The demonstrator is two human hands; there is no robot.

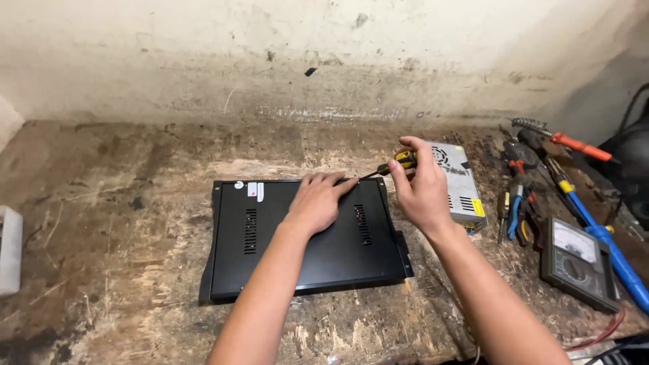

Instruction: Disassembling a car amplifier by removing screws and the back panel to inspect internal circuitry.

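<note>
A flat black metal case [270, 250] with two rows of vent slots lies in the middle of a worn wooden bench. My left hand [316, 201] rests flat on its lid near the far edge, fingers spread. My right hand [420, 189] grips a screwdriver with a yellow and black handle [403, 160]. Its thin shaft slants down to the left, and the tip meets the far edge of the case beside my left fingertips.
A silver perforated power supply box [461, 179] lies just right of the case. Pliers [517, 216], an analog multimeter [578, 260], a blue-handled tool [608, 250] and an orange-handled tool [574, 144] crowd the right side. A pale block [8, 250] sits at the left edge. A stained wall stands behind.
</note>
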